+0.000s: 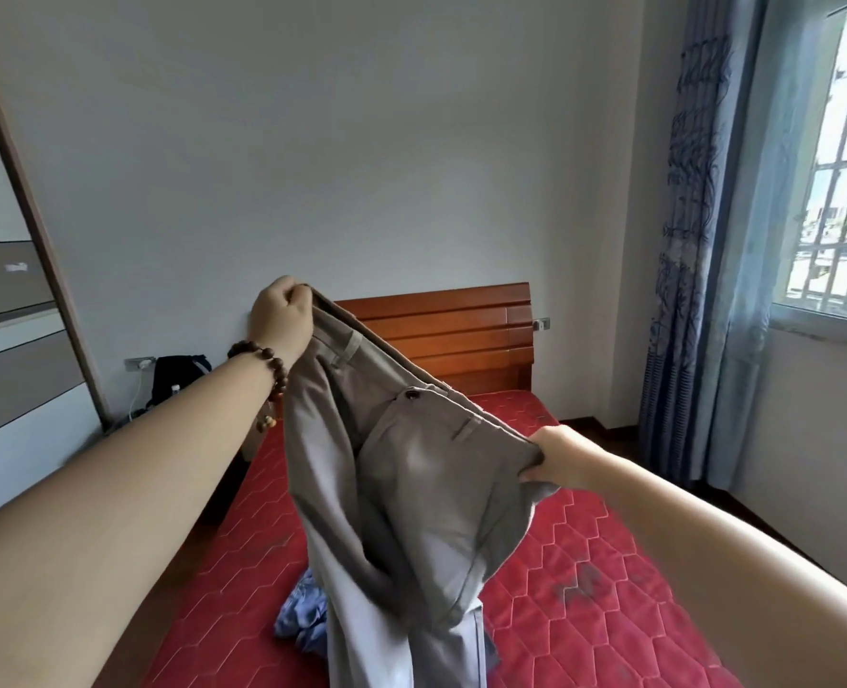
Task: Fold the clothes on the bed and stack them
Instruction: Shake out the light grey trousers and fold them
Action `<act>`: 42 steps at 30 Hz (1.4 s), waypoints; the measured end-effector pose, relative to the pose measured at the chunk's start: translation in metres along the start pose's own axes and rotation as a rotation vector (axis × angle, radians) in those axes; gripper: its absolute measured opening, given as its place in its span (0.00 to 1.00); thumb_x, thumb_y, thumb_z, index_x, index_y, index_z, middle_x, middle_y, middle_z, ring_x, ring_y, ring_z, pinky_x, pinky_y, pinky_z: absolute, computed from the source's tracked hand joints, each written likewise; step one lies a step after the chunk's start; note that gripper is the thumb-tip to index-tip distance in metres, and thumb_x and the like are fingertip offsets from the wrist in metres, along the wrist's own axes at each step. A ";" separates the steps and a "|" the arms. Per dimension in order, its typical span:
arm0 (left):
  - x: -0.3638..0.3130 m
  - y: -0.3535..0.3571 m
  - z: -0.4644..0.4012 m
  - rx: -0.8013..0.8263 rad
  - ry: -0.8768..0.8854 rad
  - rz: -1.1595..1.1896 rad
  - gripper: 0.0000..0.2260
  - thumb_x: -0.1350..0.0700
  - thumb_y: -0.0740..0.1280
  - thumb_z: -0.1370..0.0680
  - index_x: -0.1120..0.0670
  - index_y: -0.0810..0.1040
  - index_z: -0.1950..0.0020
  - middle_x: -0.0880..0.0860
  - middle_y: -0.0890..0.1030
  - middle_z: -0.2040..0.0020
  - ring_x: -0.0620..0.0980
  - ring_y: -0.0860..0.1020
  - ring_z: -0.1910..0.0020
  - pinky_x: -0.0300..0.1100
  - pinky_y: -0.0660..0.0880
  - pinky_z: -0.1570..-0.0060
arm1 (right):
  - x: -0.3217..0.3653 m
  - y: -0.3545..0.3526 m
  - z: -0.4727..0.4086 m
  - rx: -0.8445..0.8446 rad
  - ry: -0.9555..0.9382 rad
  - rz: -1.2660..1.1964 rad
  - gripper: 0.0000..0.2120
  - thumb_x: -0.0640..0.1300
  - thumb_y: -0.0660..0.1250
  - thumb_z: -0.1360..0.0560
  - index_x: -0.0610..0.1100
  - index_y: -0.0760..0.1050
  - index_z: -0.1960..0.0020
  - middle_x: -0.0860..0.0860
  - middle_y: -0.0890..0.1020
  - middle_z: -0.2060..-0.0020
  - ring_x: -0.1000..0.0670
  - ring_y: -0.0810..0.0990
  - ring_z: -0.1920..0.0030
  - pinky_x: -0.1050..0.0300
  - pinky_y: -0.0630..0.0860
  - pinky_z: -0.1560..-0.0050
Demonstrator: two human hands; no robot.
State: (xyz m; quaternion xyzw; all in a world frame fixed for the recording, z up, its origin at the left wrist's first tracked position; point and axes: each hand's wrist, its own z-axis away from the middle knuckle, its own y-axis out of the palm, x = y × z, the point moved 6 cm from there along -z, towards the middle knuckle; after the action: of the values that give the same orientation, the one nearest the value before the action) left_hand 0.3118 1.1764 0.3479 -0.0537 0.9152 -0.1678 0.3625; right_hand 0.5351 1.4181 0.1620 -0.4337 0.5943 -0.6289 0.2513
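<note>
— Red quilted mattress (585,563), bare on the right half and toward the far end; wooden headboard (454,335) against the far wall.
— And the edges?
— Left edge of the bed close beside a wardrobe (9,310), narrow gap only. Right edge with open floor up to the wall under the window (838,171) and the blue curtain (694,230).
— Anything else on the mattress?
— Crumpled blue garment (302,615) at the near end, partly hidden behind hanging cloth.
— Trousers?
— Khaki trousers (401,489) held up in the air over the near-middle of the bed, waistband stretched slantwise, legs hanging down past the bottom edge of the view.
— Hands?
— Well apart. Left hand (280,317) raised high, fist curled around the far-left end of the waistband, bead bracelet (267,369) on the wrist. Right hand (558,456) lower and to the right, pinching the other end of the waistband.
</note>
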 end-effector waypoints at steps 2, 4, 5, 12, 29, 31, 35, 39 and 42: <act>0.016 -0.011 0.000 0.009 -0.027 -0.045 0.16 0.62 0.55 0.21 0.56 0.61 0.69 0.52 0.64 0.71 0.49 0.63 0.71 0.41 0.59 0.73 | -0.001 -0.021 -0.005 -0.086 0.019 0.021 0.08 0.48 0.73 0.30 0.46 0.80 0.55 0.53 0.77 0.64 0.51 0.77 0.61 0.61 0.71 0.62; 0.034 -0.020 0.002 0.008 -0.065 -0.070 0.15 0.62 0.54 0.20 0.57 0.63 0.68 0.52 0.66 0.69 0.53 0.66 0.66 0.45 0.59 0.68 | 0.001 -0.049 -0.011 -0.168 0.016 -0.064 0.05 0.44 0.74 0.31 0.46 0.81 0.57 0.52 0.79 0.65 0.50 0.78 0.62 0.61 0.73 0.62; 0.044 -0.025 0.004 0.004 -0.100 -0.059 0.15 0.61 0.54 0.20 0.57 0.63 0.68 0.52 0.67 0.69 0.55 0.67 0.64 0.44 0.59 0.65 | 0.003 -0.064 -0.014 -0.208 -0.002 -0.156 0.05 0.43 0.76 0.32 0.47 0.81 0.59 0.52 0.79 0.66 0.49 0.79 0.62 0.61 0.73 0.63; 0.106 -0.039 0.021 0.339 -0.464 0.433 0.19 0.40 0.73 0.31 0.55 0.75 0.56 0.56 0.78 0.58 0.53 0.78 0.55 0.46 0.72 0.51 | 0.021 -0.111 -0.022 -0.407 -0.027 -0.797 0.15 0.38 0.79 0.35 0.38 0.80 0.51 0.45 0.84 0.57 0.48 0.83 0.58 0.59 0.81 0.58; 0.136 -0.059 0.052 0.452 -0.283 0.543 0.15 0.71 0.71 0.30 0.56 0.69 0.67 0.53 0.76 0.67 0.50 0.76 0.62 0.41 0.74 0.57 | 0.049 -0.134 0.014 -0.326 -0.060 -0.965 0.09 0.30 0.63 0.23 0.37 0.77 0.46 0.42 0.81 0.53 0.48 0.80 0.54 0.60 0.81 0.53; 0.128 -0.054 0.054 0.525 -0.282 0.614 0.19 0.69 0.72 0.30 0.52 0.66 0.69 0.55 0.72 0.65 0.53 0.72 0.60 0.46 0.71 0.54 | 0.046 -0.136 0.030 -0.402 -0.021 -0.974 0.08 0.30 0.62 0.23 0.40 0.77 0.51 0.43 0.81 0.56 0.48 0.80 0.57 0.59 0.81 0.55; 0.100 -0.042 0.072 0.931 -0.358 0.762 0.16 0.57 0.80 0.39 0.57 0.74 0.61 0.56 0.80 0.59 0.54 0.79 0.56 0.42 0.78 0.56 | 0.025 -0.137 0.071 -0.627 0.121 -0.979 0.11 0.32 0.62 0.22 0.44 0.76 0.58 0.49 0.80 0.64 0.54 0.78 0.65 0.63 0.78 0.64; 0.068 -0.032 0.094 1.187 -0.317 0.760 0.29 0.60 0.80 0.39 0.63 0.72 0.43 0.60 0.77 0.50 0.56 0.77 0.49 0.43 0.79 0.50 | -0.003 -0.134 0.117 -0.745 0.275 -0.983 0.12 0.36 0.60 0.22 0.46 0.79 0.59 0.46 0.81 0.60 0.46 0.78 0.57 0.49 0.76 0.51; 0.042 -0.029 0.108 1.135 -0.221 0.711 0.19 0.66 0.76 0.33 0.63 0.72 0.47 0.59 0.77 0.55 0.52 0.79 0.56 0.40 0.79 0.55 | -0.006 -0.142 0.156 -0.806 0.304 -1.094 0.09 0.39 0.59 0.20 0.43 0.77 0.54 0.44 0.78 0.58 0.53 0.78 0.65 0.59 0.77 0.58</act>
State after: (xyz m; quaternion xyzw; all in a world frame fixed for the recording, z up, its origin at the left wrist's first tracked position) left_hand 0.3538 1.1107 0.2578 0.4325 0.6049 -0.4863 0.4589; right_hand 0.6977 1.3640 0.2847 -0.6374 0.5061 -0.4493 -0.3684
